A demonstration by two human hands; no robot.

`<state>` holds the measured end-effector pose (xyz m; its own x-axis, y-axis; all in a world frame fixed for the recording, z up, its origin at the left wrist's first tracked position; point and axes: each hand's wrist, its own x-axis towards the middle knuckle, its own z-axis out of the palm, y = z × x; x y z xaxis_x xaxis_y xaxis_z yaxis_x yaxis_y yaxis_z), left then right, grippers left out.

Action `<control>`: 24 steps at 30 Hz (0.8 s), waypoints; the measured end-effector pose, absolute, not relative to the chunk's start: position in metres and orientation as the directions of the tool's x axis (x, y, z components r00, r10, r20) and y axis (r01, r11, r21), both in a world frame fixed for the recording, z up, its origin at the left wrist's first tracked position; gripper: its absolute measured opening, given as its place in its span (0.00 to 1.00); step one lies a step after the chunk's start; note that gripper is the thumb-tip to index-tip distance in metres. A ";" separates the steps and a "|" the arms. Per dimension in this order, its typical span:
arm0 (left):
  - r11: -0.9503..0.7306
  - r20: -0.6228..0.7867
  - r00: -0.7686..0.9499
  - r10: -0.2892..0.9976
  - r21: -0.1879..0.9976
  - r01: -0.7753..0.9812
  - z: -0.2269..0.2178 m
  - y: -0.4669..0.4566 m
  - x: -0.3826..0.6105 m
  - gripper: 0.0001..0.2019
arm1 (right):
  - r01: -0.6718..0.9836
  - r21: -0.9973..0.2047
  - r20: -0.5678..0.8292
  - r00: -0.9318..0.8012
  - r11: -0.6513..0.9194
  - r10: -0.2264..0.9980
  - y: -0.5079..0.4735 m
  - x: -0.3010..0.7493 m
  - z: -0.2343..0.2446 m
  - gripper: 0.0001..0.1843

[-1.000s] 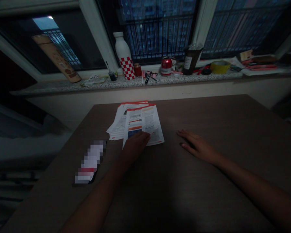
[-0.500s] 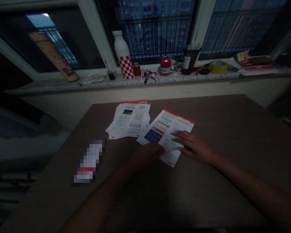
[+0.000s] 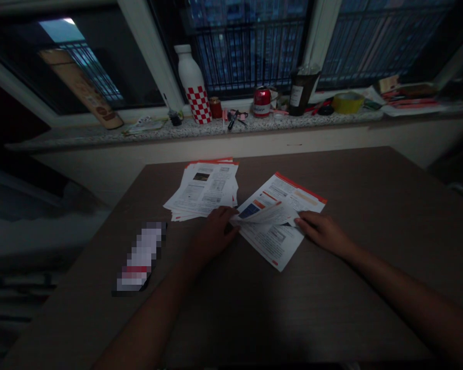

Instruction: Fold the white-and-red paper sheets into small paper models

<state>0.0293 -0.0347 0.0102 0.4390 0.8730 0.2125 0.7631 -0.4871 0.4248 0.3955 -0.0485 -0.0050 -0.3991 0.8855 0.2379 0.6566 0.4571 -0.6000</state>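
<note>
A printed leaflet [image 3: 283,205] with a red top edge lies askew on the dark brown table [image 3: 370,205], its left part lifted and curling over. My left hand [image 3: 216,234] pinches that lifted left edge. My right hand [image 3: 322,231] rests on the leaflet's right side with fingers curled on the paper. A stack of similar leaflets [image 3: 204,189] lies just beyond my left hand.
A blurred-out flat object [image 3: 141,255] lies near the table's left edge. The stone windowsill behind holds a white bottle with red checks [image 3: 193,85], a red can [image 3: 261,102], a dark cup [image 3: 301,91], a yellow tape roll [image 3: 347,102] and papers.
The top leaflet was slid off the stack to the right and turned. My right hand came onto it, and my left hand has now lifted its left edge.
</note>
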 end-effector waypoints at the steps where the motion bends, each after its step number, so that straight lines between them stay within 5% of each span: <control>1: -0.448 0.213 0.395 0.894 0.419 0.789 0.008 -0.033 0.029 0.18 | 0.654 -0.620 0.231 -0.376 0.434 0.897 -0.048 0.396 -0.005 0.22; 13: -0.204 0.124 0.163 0.979 0.573 0.794 0.012 -0.030 0.038 0.10 | 0.619 -0.704 0.204 -0.295 0.349 0.934 -0.048 0.400 0.000 0.22; 24: -0.179 0.113 0.140 0.984 0.660 0.730 0.015 -0.031 0.038 0.10 | 0.660 -0.681 0.228 -0.221 0.318 0.948 -0.043 0.405 0.000 0.23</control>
